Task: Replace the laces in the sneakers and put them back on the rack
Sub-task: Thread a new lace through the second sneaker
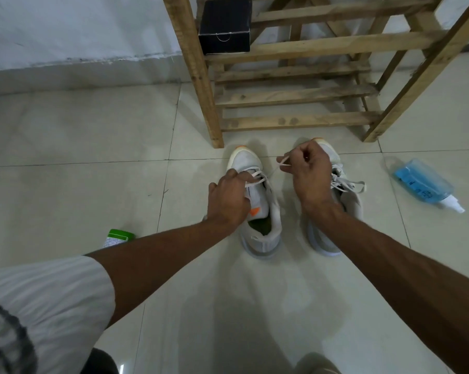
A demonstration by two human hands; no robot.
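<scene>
Floor, just in front of the rack (295, 122). 2 pale sneakers stand side by side, toes toward the rack's lowest slat. Neither is on the rack yet.

- Left sneaker (265, 233): before the rack's front-left post. Its lace (255, 182) crosses the upper eyelets; the tongue and an orange tab show.
- Left hand (229, 197): curled over the eyelet rows, grip pinching the lace at the throat.
- Right hand (310, 174): grip clenched on the free end of that same lace, held above the toe of the right sneaker (349, 203).
- The right sneaker's own lace lies loose, ends splayed away from the post. Cannot tell whether it is the new one.

Judgement: the step in hand is lacing the left sneaker, probably near the top rows. Racking both sneakers is yet to come.

To do it well:
- Keep the left grip as the anchor, so the shoe does not skid toward the rack.
- Pull the free end flat and untwisted.
- Match the 2 ends before the next eyelet.
- Keep the tension snug without puckering the upper.

Also present:
- Black box (224, 25) on an upper slat beside the post.
- Blue spray bottle (422, 184) on the floor, off the rack's front-right leg.
- Green pack (118, 237) on the floor, well apart from the rack.
</scene>
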